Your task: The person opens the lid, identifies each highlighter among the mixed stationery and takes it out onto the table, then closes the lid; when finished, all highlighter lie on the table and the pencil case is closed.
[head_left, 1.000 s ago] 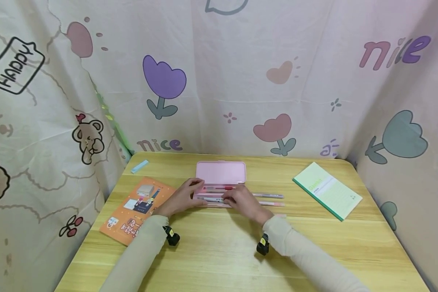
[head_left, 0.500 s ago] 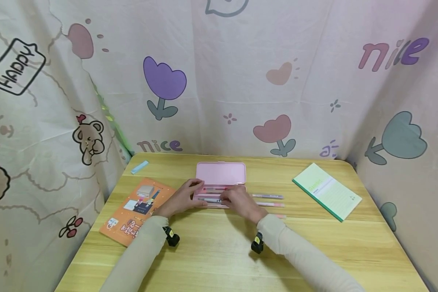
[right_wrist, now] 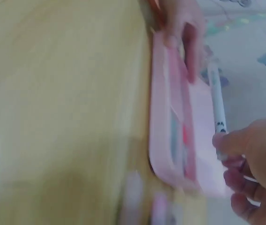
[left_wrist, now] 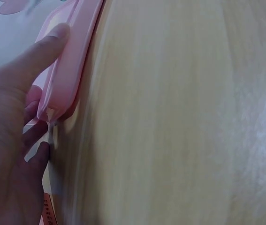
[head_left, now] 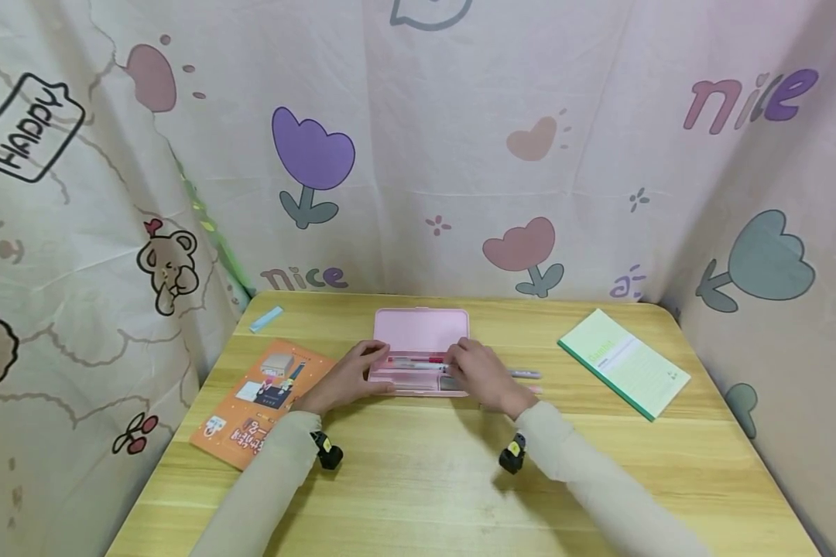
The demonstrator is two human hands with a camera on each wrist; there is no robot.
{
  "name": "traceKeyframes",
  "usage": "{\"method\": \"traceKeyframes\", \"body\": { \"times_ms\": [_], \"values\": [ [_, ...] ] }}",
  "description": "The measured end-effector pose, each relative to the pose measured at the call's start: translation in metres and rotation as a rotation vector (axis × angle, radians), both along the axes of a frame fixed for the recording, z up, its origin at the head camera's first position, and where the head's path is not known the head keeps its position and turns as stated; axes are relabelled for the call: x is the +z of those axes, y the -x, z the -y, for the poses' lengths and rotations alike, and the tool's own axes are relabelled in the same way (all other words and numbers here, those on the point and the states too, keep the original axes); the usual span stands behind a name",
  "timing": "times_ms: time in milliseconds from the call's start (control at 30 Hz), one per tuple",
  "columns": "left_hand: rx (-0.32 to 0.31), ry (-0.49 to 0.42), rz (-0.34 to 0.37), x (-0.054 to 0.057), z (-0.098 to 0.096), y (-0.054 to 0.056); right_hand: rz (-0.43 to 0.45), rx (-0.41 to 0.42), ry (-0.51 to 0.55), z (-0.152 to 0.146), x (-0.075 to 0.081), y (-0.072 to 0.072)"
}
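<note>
A pink pencil case (head_left: 422, 330) lies with its lid laid back on the table. My left hand (head_left: 348, 379) grips its left end; in the left wrist view the thumb (left_wrist: 57, 35) presses the front wall. With thumb and fingertips, my right hand (head_left: 488, 377) pinches one end of a white pen (right_wrist: 218, 103) with small dark marks. That pen is raised over the case and points left. Inside the case, a red pen (head_left: 435, 359) shows behind it, and a greyish item (head_left: 449, 383) sits in the front right compartment. The right wrist view is blurred.
Right of the case lie a grey pen (head_left: 527, 374) and a pale pink pen (head_left: 533, 389), partly behind my right hand. An orange book (head_left: 268, 398) is at left, near a light blue strip (head_left: 267, 319). A green notebook (head_left: 623, 363) lies at right.
My right hand has shifted right and up, lifting the white pen from the front compartment. That compartment's greyish item now shows. My left hand has stayed on the case.
</note>
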State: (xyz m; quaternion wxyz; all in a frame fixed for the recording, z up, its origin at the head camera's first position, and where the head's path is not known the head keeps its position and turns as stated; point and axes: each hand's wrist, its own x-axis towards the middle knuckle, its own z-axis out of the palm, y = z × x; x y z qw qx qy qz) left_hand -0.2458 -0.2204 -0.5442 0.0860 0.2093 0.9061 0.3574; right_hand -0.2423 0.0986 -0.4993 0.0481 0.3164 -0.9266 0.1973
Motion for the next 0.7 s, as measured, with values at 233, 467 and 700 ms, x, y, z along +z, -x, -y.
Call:
{"method": "traceKeyframes", "body": {
  "times_ms": [233,467,700],
  "values": [
    [0.002,-0.007,0.024,0.001,0.000,0.000,-0.015,-0.032,0.093,-0.075,0.006,-0.012],
    [0.003,0.002,0.016,0.002,-0.001,0.000,-0.025,-0.070,0.112,-0.143,-0.014,-0.058],
    [0.001,0.007,0.011,0.001,-0.002,0.000,-0.019,-0.042,0.111,-0.159,-0.038,-0.094]
  ]
}}
